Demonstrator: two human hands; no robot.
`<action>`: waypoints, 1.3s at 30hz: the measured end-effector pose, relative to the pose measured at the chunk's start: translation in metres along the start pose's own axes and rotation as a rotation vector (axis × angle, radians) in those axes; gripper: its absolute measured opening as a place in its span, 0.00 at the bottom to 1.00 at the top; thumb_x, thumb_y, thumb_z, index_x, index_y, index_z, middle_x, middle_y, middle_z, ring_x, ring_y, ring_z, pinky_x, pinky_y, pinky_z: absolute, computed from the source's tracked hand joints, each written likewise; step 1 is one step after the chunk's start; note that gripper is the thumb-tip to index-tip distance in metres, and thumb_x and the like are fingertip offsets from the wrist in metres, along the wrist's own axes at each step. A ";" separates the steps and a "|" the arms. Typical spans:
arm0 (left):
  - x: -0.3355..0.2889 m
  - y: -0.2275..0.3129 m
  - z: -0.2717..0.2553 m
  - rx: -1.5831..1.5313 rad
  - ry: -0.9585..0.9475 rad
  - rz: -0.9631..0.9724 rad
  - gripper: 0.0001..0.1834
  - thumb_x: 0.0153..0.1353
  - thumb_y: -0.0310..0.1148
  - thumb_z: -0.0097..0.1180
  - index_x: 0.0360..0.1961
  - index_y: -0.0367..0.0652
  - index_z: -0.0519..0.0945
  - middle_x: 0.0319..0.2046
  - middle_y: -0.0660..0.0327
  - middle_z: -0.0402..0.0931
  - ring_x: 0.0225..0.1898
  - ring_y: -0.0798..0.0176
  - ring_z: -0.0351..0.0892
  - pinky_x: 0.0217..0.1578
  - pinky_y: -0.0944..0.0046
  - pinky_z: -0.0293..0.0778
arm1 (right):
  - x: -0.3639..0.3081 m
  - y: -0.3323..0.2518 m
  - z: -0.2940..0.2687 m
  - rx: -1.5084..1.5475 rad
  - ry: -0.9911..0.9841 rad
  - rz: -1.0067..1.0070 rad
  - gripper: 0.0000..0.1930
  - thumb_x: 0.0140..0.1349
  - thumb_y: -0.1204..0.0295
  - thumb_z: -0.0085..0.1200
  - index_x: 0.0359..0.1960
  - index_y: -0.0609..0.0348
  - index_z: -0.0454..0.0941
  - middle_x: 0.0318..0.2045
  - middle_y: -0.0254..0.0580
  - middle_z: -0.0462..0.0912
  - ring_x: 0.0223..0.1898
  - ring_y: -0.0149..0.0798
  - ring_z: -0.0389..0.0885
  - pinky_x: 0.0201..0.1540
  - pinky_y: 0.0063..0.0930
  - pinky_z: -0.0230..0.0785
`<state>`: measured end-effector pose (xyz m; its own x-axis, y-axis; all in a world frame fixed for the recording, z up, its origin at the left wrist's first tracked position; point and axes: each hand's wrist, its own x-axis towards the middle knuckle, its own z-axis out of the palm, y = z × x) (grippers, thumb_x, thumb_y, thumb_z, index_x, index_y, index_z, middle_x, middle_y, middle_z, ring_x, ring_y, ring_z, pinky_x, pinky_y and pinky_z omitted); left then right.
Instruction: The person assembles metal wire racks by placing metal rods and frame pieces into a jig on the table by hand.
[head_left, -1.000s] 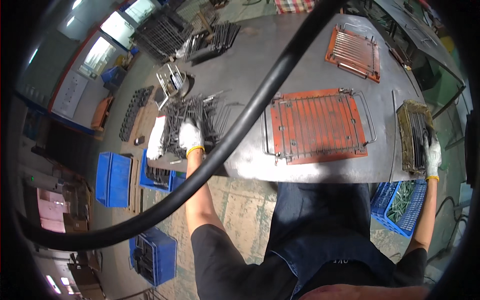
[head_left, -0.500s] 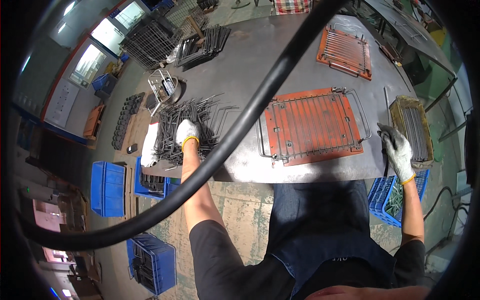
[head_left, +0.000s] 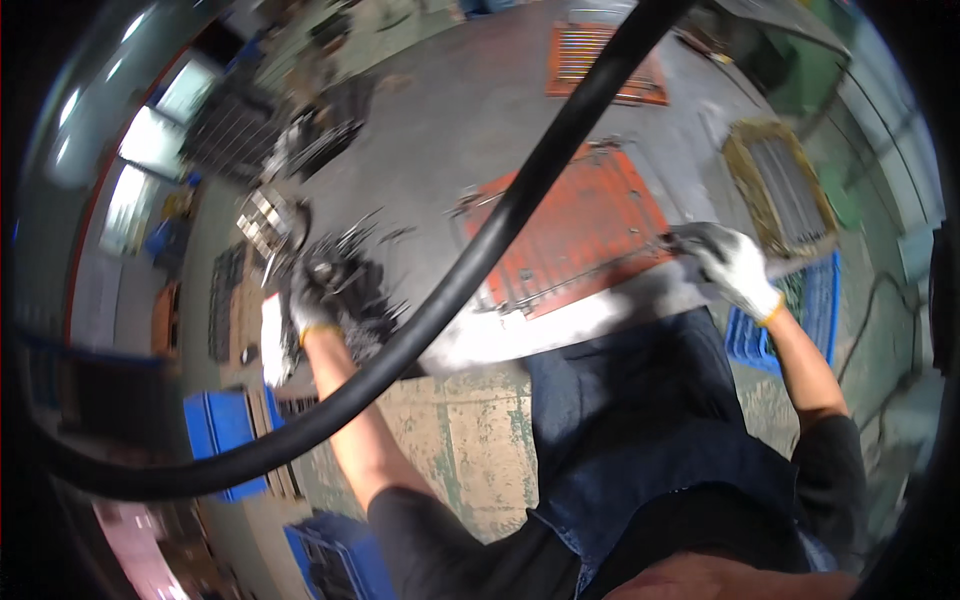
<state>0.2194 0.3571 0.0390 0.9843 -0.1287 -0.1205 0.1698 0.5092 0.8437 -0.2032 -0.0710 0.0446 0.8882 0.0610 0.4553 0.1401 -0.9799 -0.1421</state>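
Rests the left gloved hand [head_left: 314, 302] against the pile of dark metal rods [head_left: 355, 285] at the left of the grey metal table [head_left: 420, 140], too blurred to tell whether gripping any. Holds the right gloved hand [head_left: 735, 268] with fingers bunched by the near right corner of the orange-red jig plate [head_left: 575, 235] on the table's near side, unclear whether pinching anything. Includes also a yellowish-brown box [head_left: 745, 180] of rods at right and a smaller red plate [head_left: 578, 65] on the far side.
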 end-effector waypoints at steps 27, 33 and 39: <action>-0.162 -0.240 0.261 1.359 -0.850 0.971 0.25 0.62 0.50 0.52 0.51 0.42 0.77 0.49 0.51 0.76 0.55 0.47 0.71 0.57 0.51 0.62 | 0.018 -0.025 0.062 0.899 -0.015 1.025 0.16 0.66 0.57 0.48 0.45 0.53 0.78 0.31 0.37 0.84 0.23 0.31 0.83 0.31 0.26 0.75; -0.158 -0.247 0.261 1.223 -0.840 0.859 0.19 0.59 0.46 0.57 0.43 0.43 0.80 0.48 0.53 0.77 0.52 0.49 0.73 0.56 0.49 0.63 | 0.014 -0.024 0.066 0.892 -0.017 0.902 0.15 0.68 0.59 0.45 0.45 0.54 0.77 0.36 0.36 0.83 0.25 0.30 0.84 0.32 0.24 0.75; -0.154 -0.255 0.255 1.287 -0.802 0.982 0.19 0.60 0.45 0.56 0.44 0.43 0.80 0.49 0.52 0.76 0.56 0.48 0.71 0.62 0.49 0.59 | 0.021 -0.023 0.061 0.867 -0.048 0.881 0.13 0.68 0.61 0.45 0.44 0.55 0.77 0.35 0.37 0.82 0.25 0.29 0.84 0.32 0.23 0.75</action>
<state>0.0126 0.0301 -0.0238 0.3671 -0.7539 0.5449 -0.9212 -0.2135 0.3252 -0.1614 -0.0354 0.0036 0.8390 -0.5307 -0.1200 -0.2859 -0.2423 -0.9271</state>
